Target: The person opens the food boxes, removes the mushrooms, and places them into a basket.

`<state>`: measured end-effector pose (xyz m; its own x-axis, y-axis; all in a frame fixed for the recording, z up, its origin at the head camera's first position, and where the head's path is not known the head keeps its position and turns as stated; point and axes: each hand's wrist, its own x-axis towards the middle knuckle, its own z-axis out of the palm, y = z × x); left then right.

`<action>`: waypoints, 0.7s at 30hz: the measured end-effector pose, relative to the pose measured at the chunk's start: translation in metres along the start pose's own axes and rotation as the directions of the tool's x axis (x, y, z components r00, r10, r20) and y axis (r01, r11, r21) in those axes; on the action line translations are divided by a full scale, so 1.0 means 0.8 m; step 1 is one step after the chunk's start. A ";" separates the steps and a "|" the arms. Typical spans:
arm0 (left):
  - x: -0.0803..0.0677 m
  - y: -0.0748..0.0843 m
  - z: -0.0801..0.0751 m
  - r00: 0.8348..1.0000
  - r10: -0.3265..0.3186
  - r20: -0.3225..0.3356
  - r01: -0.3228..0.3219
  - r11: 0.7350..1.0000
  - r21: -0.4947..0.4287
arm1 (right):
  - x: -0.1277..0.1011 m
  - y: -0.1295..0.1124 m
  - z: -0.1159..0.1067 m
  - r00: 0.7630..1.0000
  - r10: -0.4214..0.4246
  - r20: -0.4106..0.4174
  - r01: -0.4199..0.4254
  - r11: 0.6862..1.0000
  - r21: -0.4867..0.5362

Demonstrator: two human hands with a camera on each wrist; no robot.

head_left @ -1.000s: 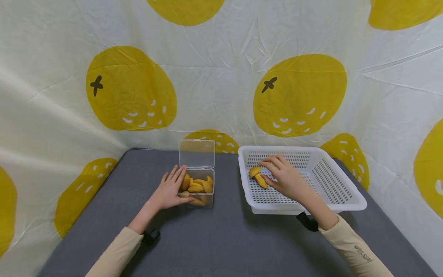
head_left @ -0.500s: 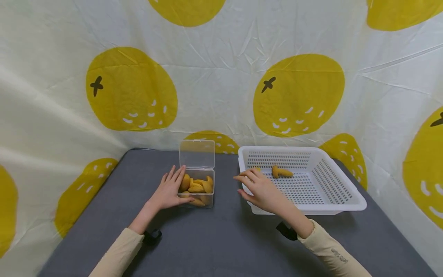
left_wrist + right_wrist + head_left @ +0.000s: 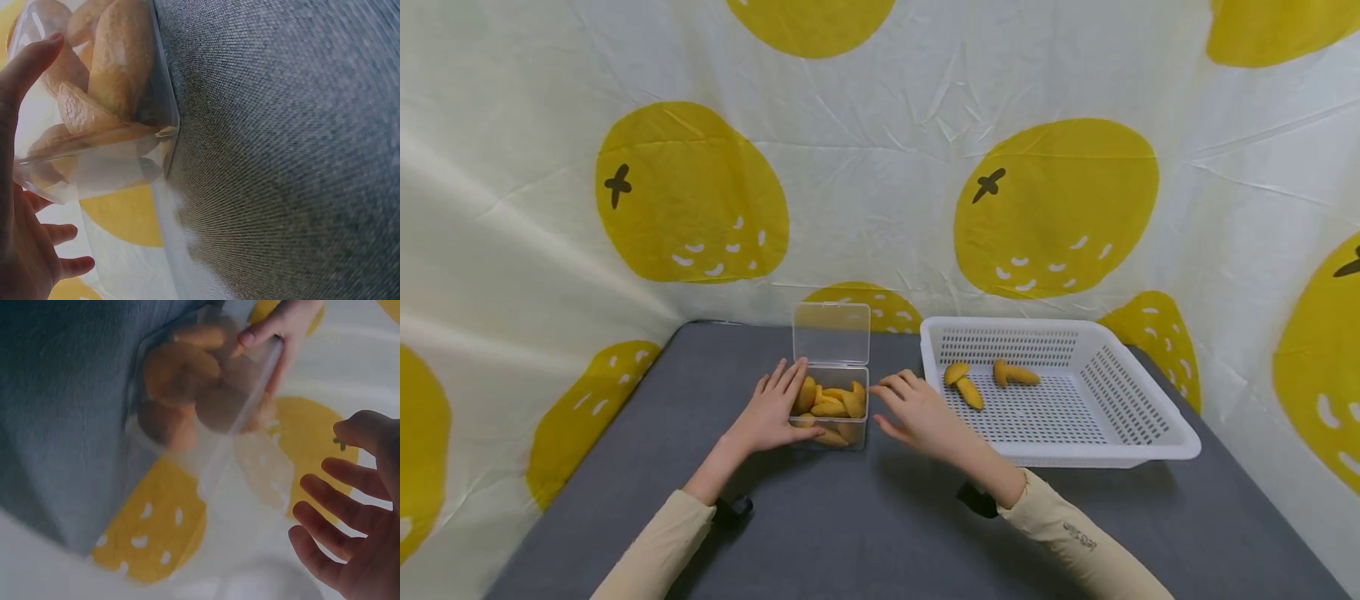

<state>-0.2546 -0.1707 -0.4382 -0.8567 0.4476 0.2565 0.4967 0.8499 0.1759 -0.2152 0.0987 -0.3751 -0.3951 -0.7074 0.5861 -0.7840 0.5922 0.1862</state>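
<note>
While the clear box (image 3: 831, 414) is steadied by the left hand (image 3: 772, 410), fingers flat against its wall, the right hand (image 3: 917, 413) is held just beside its other side, fingers spread and empty

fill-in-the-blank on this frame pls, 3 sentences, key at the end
The left hand rests against the clear plastic box, whose hinged lid stands ____.
The white perforated plastic basket holds ____ yellow-orange food pieces.
The right hand, fingers spread, holds ____.

Missing words: open; three; nothing
</note>
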 end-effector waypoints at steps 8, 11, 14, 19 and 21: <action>-0.001 0.001 0.000 0.999 0.007 -0.034 -0.007 1.000 0.004 | 0.015 -0.013 0.021 0.995 0.078 0.056 -0.076 0.996 -0.036; -0.002 0.002 0.000 0.999 0.007 -0.036 -0.007 1.000 0.000 | 0.021 -0.016 0.027 0.991 0.101 0.086 -0.098 0.995 -0.032; -0.002 0.002 0.000 0.999 0.005 -0.033 -0.006 1.000 -0.007 | 0.024 -0.017 0.036 0.989 0.106 0.101 -0.103 0.994 -0.032; -0.001 0.002 0.000 1.000 0.000 -0.025 0.000 1.000 -0.014 | 0.027 -0.017 0.050 0.990 0.098 0.102 -0.093 0.994 -0.051; 0.000 0.002 0.000 1.000 -0.002 -0.018 0.002 1.000 -0.014 | 0.027 -0.017 0.053 0.987 0.106 0.119 -0.099 0.993 -0.060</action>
<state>-0.2537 -0.1696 -0.4382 -0.8549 0.4410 0.2731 0.4973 0.8466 0.1897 -0.2336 0.0586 -0.3986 -0.5297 -0.6817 0.5047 -0.7107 0.6815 0.1746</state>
